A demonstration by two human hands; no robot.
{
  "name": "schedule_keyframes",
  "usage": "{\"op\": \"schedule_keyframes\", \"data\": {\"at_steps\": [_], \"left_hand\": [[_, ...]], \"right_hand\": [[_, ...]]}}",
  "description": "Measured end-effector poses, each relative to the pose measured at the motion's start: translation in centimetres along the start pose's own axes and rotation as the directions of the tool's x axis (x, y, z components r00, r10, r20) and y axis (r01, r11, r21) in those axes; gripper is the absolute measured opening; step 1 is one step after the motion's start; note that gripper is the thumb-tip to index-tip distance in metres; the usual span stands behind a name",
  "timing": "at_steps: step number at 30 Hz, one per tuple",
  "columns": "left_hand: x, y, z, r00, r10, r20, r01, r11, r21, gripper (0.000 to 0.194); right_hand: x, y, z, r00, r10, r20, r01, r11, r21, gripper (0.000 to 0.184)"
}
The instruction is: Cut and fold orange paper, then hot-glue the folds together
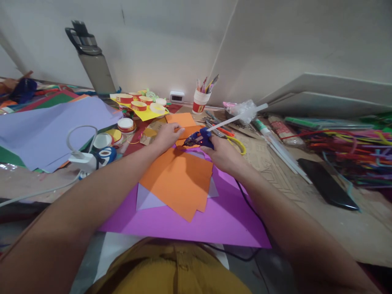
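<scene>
Glue gun (207, 138) above the orange sheets (180, 175), mid-table, nozzle pointing left. My right hand (225, 154) grasps its handle, fingers curled round, presumably so the tip faces the spot beside my other hand. A long pale glue stick (237, 117) juts from the back, up and rightward, away from the paper. My left hand (168, 138) is low over the orange paper, probably to steady it; whether those fingers pinch anything, I cannot tell. A purple sheet (196, 228) lies underneath, perhaps shielding the tabletop from drips. A black cord (247, 201) runs down beside my right forearm, seemingly off the orange sheets. Scissors (241, 145) lie just beyond my right hand, likely for easy reach. Pens (208, 86) stand in a paper cup (201, 100) near the wall, which keeps them together.
</scene>
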State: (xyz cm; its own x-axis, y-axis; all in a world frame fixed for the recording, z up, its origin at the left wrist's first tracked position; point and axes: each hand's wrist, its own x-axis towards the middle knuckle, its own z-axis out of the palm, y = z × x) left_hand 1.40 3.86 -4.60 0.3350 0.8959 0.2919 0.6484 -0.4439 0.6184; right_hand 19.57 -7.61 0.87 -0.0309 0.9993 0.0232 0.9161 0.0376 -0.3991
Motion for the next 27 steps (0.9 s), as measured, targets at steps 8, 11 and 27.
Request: {"op": "schedule_keyframes", "data": {"at_steps": [8,11,27], "left_hand": [[-0.1,0.3,-0.3,1.000,-0.021,0.004,0.021,1.000,0.010,0.028],[-0.1,0.3,-0.3,0.999,-0.032,0.010,0.032,0.999,0.018,0.027],[-0.1,0.1,0.0,1.000,-0.022,-0.004,0.022,1.000,0.019,0.028]], "right_hand": [[-0.5,0.2,-0.3,1.000,-0.013,-0.009,0.013,0.999,-0.031,0.025],[-0.6,0.6,-0.6,0.999,0.034,-0.001,-0.034,0.996,-0.081,0.024],[-0.6,0.2,-0.4,1.000,-0.013,-0.009,0.013,0.999,0.037,0.019]]}}
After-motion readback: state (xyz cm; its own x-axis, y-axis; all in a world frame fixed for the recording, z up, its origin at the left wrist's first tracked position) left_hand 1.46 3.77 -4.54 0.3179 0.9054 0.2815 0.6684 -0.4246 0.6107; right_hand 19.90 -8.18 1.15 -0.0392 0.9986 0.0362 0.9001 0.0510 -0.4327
